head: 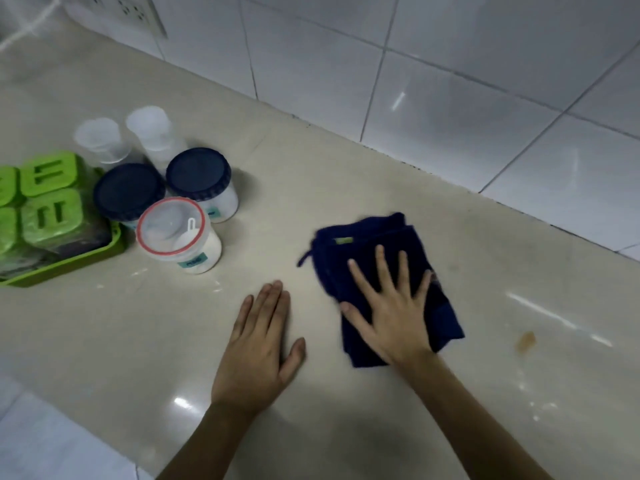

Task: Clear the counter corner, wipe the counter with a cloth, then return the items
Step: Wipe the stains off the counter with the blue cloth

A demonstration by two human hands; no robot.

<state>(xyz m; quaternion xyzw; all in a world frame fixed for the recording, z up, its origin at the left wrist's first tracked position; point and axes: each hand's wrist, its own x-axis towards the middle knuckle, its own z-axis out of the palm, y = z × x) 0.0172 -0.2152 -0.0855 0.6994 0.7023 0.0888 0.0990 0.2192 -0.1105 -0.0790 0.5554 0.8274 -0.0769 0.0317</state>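
Observation:
A folded dark blue cloth (pixel 367 237) lies on the beige counter (pixel 277 168), a little way from the tiled wall. My right hand (pixel 391 306) presses flat on the cloth with its fingers spread. My left hand (pixel 258 344) rests flat on the bare counter just left of the cloth, fingers together, holding nothing. At the left stand the moved items: two jars with dark blue lids (pixel 198 173) (pixel 129 190), a clear jar with a red-rimmed lid (pixel 171 225) and two frosted white containers (pixel 98 136) (pixel 150 124).
A green tray (pixel 86 261) with several green-lidded boxes (pixel 48 209) sits at the far left edge. A brown stain (pixel 526 341) marks the counter right of the cloth. White wall tiles (pixel 450 81) run along the back, with a socket (pixel 138 12) at the top left.

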